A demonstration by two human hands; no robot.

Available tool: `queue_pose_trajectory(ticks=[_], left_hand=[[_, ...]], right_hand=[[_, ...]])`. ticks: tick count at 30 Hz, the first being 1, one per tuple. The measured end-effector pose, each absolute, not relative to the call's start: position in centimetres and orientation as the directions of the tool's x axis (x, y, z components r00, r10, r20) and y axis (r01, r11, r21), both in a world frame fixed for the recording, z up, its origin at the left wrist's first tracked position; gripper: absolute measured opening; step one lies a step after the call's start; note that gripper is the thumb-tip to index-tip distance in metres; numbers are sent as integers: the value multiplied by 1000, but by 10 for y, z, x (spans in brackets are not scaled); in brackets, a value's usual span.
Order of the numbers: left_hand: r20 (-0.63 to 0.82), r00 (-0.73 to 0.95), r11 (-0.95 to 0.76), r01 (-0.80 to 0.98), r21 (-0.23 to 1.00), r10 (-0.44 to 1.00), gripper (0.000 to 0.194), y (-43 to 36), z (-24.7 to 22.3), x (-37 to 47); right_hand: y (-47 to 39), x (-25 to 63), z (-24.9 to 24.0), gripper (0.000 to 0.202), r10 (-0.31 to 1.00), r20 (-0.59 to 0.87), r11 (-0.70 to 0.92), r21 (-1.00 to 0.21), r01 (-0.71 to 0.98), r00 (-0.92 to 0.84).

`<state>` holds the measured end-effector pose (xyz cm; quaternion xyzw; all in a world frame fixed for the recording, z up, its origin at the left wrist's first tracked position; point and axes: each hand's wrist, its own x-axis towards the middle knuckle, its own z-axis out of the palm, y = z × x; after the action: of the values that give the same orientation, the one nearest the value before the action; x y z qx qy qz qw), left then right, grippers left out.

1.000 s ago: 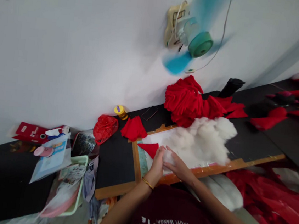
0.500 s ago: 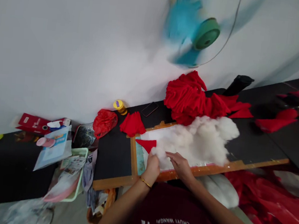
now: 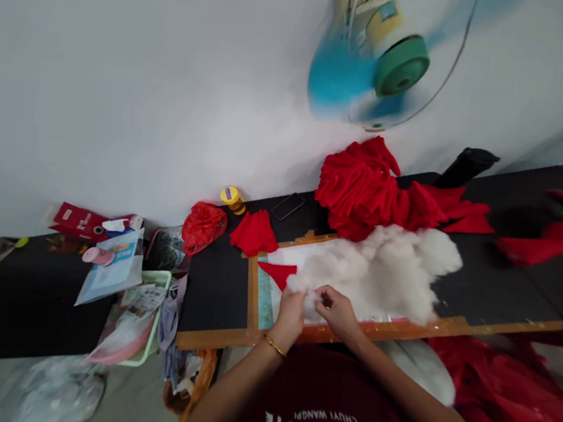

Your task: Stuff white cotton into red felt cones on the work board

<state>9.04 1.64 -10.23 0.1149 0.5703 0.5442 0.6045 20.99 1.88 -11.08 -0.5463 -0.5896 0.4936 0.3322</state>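
Observation:
My left hand [image 3: 292,311] is closed around white fluff at the wide end of a small pointed red cloth piece [image 3: 279,273], whose tip points left. Whether the fluff is sewn to the cloth or loose cannot be told. Beside it, my right hand [image 3: 338,312] has thumb and forefinger pinched together at the right end of that fluff. Just behind both hands a large heap of white stuffing [image 3: 396,270] lies on a white-topped board [image 3: 260,289] edged with brown tape.
Gathered red cloth [image 3: 357,185] is piled at the wall, with a smaller red cloth [image 3: 255,233], a phone [image 3: 288,206] and a yellow-lidded jar [image 3: 233,199] to its left. A wall fan [image 3: 402,66] spins above. At left stands a green-rimmed basket [image 3: 154,332]; red material [image 3: 509,389] lies below right.
My right fingers, stretched out before, are now curled into a pinch at the fluff. My left hand keeps its grip. The whole view has shifted slightly.

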Motion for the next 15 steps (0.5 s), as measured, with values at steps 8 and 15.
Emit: queue_pose_trajectory(ticks=[8,15], left_hand=[[-575,-247,383,-538,751,780,37,21,-98,75],[-479,-213,339,-474,813,851,42,17,-103,100]], right_hand=[[22,228,-108,43,959,-124,-80,-981,174,-254],[26,193,-119,64,948,-271,-241,-954,179,-169]])
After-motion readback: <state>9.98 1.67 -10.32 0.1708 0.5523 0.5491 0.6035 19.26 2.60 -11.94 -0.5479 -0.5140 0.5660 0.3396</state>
